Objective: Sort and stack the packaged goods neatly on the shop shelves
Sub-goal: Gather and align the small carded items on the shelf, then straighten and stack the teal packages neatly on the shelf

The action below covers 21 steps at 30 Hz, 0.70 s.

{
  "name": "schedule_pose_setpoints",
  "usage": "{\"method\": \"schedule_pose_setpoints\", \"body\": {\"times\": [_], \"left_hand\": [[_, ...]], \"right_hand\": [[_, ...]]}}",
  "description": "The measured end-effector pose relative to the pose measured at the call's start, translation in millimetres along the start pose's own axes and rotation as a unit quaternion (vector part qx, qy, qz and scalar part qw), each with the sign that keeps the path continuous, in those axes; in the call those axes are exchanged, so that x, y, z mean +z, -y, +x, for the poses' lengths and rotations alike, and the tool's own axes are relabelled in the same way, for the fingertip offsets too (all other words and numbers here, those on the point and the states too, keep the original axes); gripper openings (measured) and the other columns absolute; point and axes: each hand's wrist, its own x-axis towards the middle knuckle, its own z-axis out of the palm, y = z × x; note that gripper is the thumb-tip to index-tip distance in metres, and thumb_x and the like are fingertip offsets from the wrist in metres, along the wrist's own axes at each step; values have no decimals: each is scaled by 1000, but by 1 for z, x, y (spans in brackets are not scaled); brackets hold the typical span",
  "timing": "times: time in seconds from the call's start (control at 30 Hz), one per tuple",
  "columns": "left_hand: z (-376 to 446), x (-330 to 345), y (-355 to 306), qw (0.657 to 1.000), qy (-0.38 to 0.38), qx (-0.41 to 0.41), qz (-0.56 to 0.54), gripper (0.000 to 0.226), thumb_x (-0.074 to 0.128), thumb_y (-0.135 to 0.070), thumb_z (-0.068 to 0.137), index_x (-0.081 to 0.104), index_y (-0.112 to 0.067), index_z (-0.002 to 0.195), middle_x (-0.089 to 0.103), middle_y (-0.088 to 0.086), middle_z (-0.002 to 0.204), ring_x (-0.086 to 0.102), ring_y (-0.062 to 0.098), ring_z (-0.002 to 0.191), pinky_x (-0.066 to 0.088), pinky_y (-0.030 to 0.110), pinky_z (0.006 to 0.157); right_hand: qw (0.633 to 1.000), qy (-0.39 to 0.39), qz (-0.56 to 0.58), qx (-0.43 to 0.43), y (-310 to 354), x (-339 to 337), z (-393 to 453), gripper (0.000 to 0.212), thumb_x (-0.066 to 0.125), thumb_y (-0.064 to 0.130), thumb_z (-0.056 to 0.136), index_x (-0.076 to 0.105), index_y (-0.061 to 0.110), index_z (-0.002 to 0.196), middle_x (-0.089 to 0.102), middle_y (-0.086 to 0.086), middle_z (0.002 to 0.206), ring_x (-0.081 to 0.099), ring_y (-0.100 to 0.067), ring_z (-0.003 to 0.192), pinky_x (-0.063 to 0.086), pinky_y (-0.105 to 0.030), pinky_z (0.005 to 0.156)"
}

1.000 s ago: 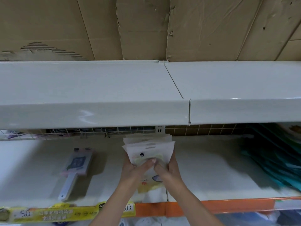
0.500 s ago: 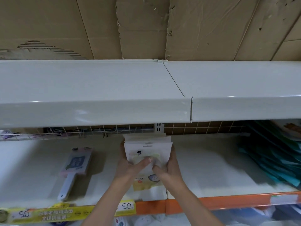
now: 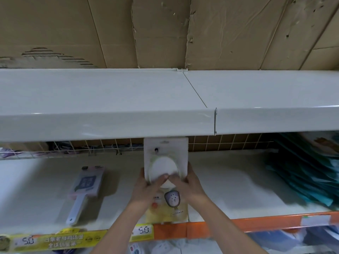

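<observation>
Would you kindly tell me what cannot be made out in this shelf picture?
- Head view: top edge of the packets held by the left hand and right hand, hidden behind the upper shelf.
- Teal stack: blurred, cut off at right.
- Goods behind the wire rack: too dim.

A stack of white packs (image 3: 166, 158), round pad showing, stands upright mid-shelf (image 3: 229, 180), above a yellow pack (image 3: 167, 208) lying flat at the shelf's front edge.
</observation>
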Motion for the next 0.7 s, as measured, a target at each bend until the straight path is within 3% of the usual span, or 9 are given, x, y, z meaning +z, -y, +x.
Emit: {"method": "schedule_pose_setpoints", "body": {"times": [0.13,0.2,0.33,0.4,0.47,0.57,0.63,0.7], "left_hand": [[10,-7,7,996,-28,-82,17,76,76,-67,51,56,-18,106,66,0,97,64,15,88,49,28,68],[14,-10,17,990,-32,-131,34,85,71,-73,45,61,-12,103,68,5,94,65,18,84,50,29,66],[21,-12,37,983,-54,-177,19,70,77,-62,64,65,0,93,57,4,64,54,19,51,41,29,52],[24,-11,41,982,-59,-174,34,69,75,-63,63,64,1,87,52,3,57,50,19,49,40,29,54],[29,-12,41,983,-56,-162,58,76,69,-70,55,66,0,84,54,3,58,53,21,52,42,29,56],[35,-16,42,982,-36,-154,104,75,69,-71,54,66,-1,79,62,7,70,59,23,67,43,29,62],[39,-18,46,976,-43,-141,163,82,67,-74,54,62,-2,92,59,9,91,58,28,92,43,33,73],[41,-21,46,964,-59,-114,233,83,67,-70,62,52,-3,109,48,10,102,49,31,106,40,36,81]], "right_hand": [[998,11,-3,55,3,11,5,56,66,34,87,38,25,135,61,10,108,61,-2,93,48,-10,70],[995,27,-14,100,-2,17,4,43,59,33,92,38,26,129,57,9,107,56,-3,92,43,-6,66],[985,51,-40,162,-21,23,6,25,49,27,96,46,21,120,58,6,105,53,0,89,41,-10,68],[985,48,-49,157,-25,24,8,22,49,25,96,49,19,117,57,7,97,54,1,89,41,-10,68],[987,41,-54,146,-26,24,12,24,51,25,96,50,18,119,57,9,94,56,0,92,45,-13,72],[984,33,-104,141,-31,30,16,26,51,27,94,52,13,116,60,-1,100,59,-15,96,51,-35,85],[980,19,-137,143,-34,34,17,29,52,31,93,52,10,113,61,-10,108,59,-21,100,51,-35,83],[978,2,-147,148,-35,38,16,30,53,34,92,51,12,112,60,-8,108,59,-21,98,50,-30,76]]}}
